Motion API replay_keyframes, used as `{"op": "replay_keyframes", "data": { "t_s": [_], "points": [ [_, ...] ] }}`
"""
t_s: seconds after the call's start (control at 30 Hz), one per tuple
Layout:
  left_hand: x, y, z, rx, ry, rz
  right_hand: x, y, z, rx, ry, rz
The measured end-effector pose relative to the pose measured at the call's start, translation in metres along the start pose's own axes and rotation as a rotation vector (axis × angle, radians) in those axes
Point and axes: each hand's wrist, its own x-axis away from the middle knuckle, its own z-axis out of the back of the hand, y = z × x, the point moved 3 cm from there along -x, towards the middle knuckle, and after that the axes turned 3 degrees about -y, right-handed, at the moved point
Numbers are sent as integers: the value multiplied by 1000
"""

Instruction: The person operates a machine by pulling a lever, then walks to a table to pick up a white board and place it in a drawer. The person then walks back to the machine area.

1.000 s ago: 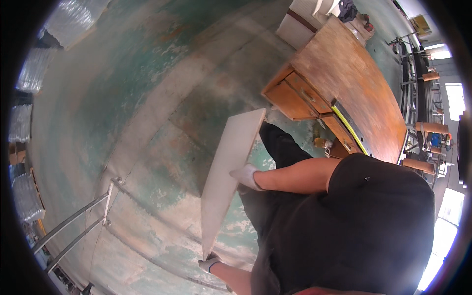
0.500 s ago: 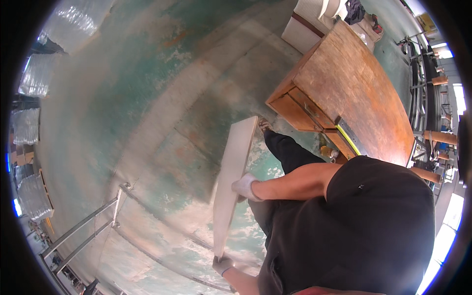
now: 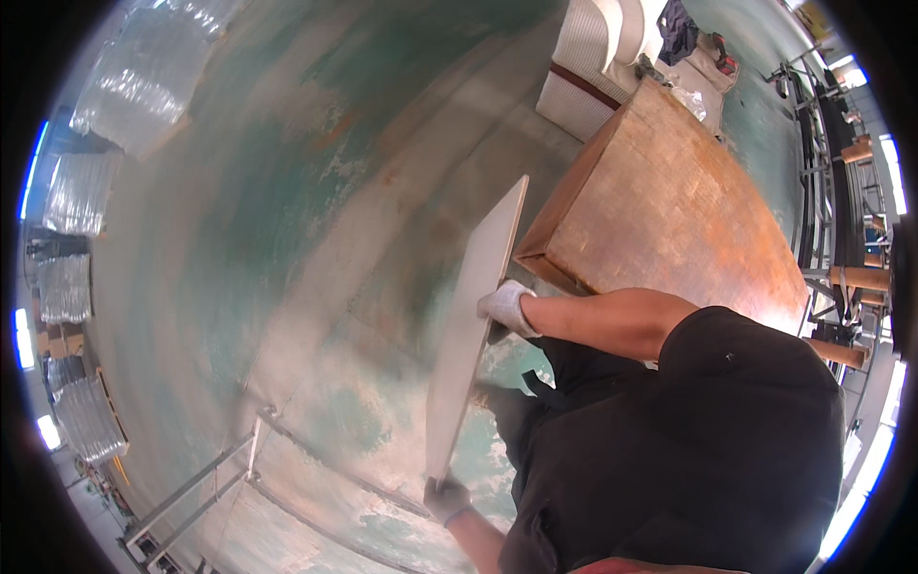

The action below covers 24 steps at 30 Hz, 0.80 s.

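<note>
though gloves hide the fingers, right hand (image 3: 505, 306) and left hand (image 3: 446, 497) grip the pale board (image 3: 476, 320), edge-on.

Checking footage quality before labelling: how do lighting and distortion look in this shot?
Head view: strong fisheye bend, the pale board and wooden table edges curve; bright window glare blows out the right rim; floor evenly lit, centre reasonably sharp.

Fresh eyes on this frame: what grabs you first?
A long pale board carried edge-up at centre frame. One gloved hand grips its long edge midway; the other gloved hand holds its near end at the bottom. To the right stands a worn wooden table, on a scuffed green floor.
</note>
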Motion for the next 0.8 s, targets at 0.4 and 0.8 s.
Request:
{"op": "replay_keyframes", "data": {
  "t_s": [0.4, 0.8],
  "points": [
    [-35, -159, -276, -838, -612, -305, -68, -194, 219, -158, 156, 170],
    [89, -303, -440, -216, -627, 561, -129, -271, 441, -269, 441, 242]
  ]
}}
